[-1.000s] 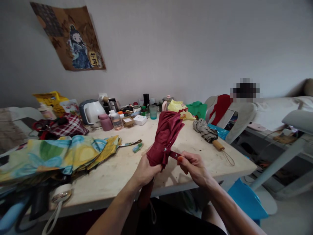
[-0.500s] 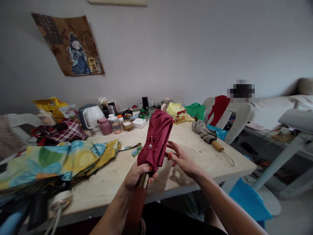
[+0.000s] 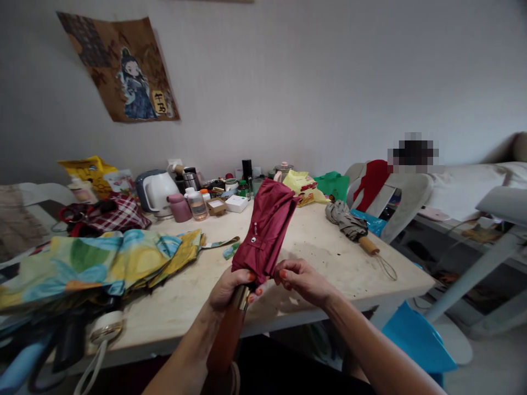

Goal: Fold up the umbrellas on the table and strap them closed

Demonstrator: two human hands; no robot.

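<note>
A folded burgundy umbrella (image 3: pixel 265 225) points up and away from me, its canopy gathered and fastened by a strap with a snap. My left hand (image 3: pixel 233 288) is wrapped round it where the canopy meets the brown handle (image 3: pixel 225 334). At the canopy's lower right edge, my right hand (image 3: pixel 302 280) is closed in a pinch on the fabric. To the left lies a loosely gathered yellow, blue and green umbrella (image 3: pixel 123 263). A folded grey umbrella (image 3: pixel 346 219) with a wooden handle and a cord loop rests on the right of the table.
The pale table (image 3: pixel 325 241) reaches to the wall. Along its back stand a white kettle (image 3: pixel 158 192), a pink bottle (image 3: pixel 179 207), a white box (image 3: pixel 236 203) and a yellow snack bag (image 3: pixel 302 186). A blue bin (image 3: pixel 420 334) is at the lower right. Someone's dark hair shows beyond the chair.
My right hand has moved down and left to the canopy's lower edge, and its fingers have closed there. The left hand keeps its hold on the umbrella. The view has shifted slightly.
</note>
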